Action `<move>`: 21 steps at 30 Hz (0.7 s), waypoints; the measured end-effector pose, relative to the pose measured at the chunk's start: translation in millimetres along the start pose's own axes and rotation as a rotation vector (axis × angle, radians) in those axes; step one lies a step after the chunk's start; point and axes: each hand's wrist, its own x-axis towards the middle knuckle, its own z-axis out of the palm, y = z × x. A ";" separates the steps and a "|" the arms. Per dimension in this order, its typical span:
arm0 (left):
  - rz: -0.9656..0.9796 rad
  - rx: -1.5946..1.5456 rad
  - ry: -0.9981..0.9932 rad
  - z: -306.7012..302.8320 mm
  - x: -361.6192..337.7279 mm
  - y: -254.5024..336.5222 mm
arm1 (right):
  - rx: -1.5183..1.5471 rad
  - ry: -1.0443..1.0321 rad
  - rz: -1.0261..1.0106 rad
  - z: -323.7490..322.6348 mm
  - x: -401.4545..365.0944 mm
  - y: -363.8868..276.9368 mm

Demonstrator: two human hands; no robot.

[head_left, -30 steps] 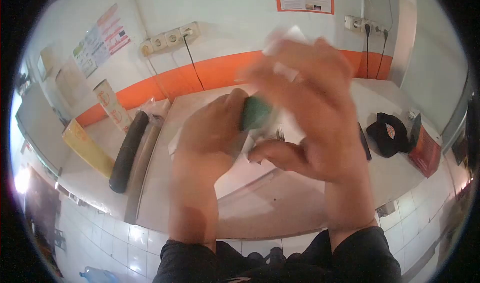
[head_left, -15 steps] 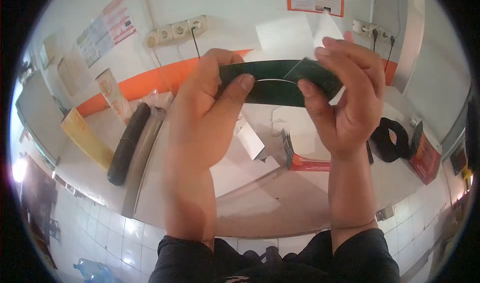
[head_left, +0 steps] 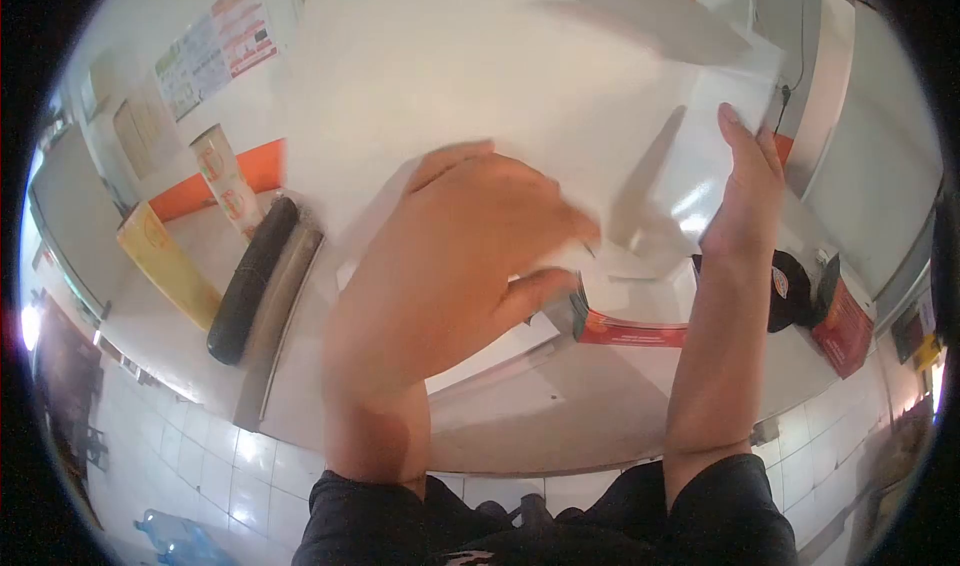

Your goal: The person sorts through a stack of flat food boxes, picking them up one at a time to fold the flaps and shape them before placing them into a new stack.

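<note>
A large white sheet or opened carton [head_left: 450, 66] fills the upper middle, its right-hand flaps bent and blurred. My left hand [head_left: 470, 241] is in front of its lower part, thumb apart from the fingers, with nothing visible in it; the fingertips are smeared by motion. At the sheet's right side, my right hand [head_left: 748, 191] is raised with its fingers against a white flap, gripping it. Part of that hand is hidden by the flap. Below, between my hands, sits a white-lined carton with a red side [head_left: 635, 332].
Toward the left of the table [head_left: 500, 421] lie a dark roll [head_left: 252, 284], a yellow packet [head_left: 168, 266] and an upright printed packet [head_left: 226, 181]. At right are a black cap-like item [head_left: 790, 288] and a red box [head_left: 843, 318]. A clear bottle [head_left: 180, 538] lies on the floor.
The dark green folded piece between both hands is out of view. A large white surface now spreads there. My left hand has turned and moved right; my right hand has shifted slightly right.
</note>
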 end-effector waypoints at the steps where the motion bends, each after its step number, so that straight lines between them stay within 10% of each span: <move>1: -0.066 -0.064 0.048 7.8 -0.2 -1.9 | 0.030 0.041 -0.071 0.3 1.1 3.2; 7: -0.451 -1.529 0.543 29.1 4.2 -28.8 | -0.250 -0.513 -0.864 12.0 -20.3 5.2; 13: -0.656 -1.102 0.925 21.8 12.7 -11.0 | -0.495 -0.783 -0.981 19.7 -40.5 -2.7; 21: -0.598 -1.184 0.825 38.7 18.9 4.1 | -0.769 -0.639 -1.005 30.2 -38.8 17.8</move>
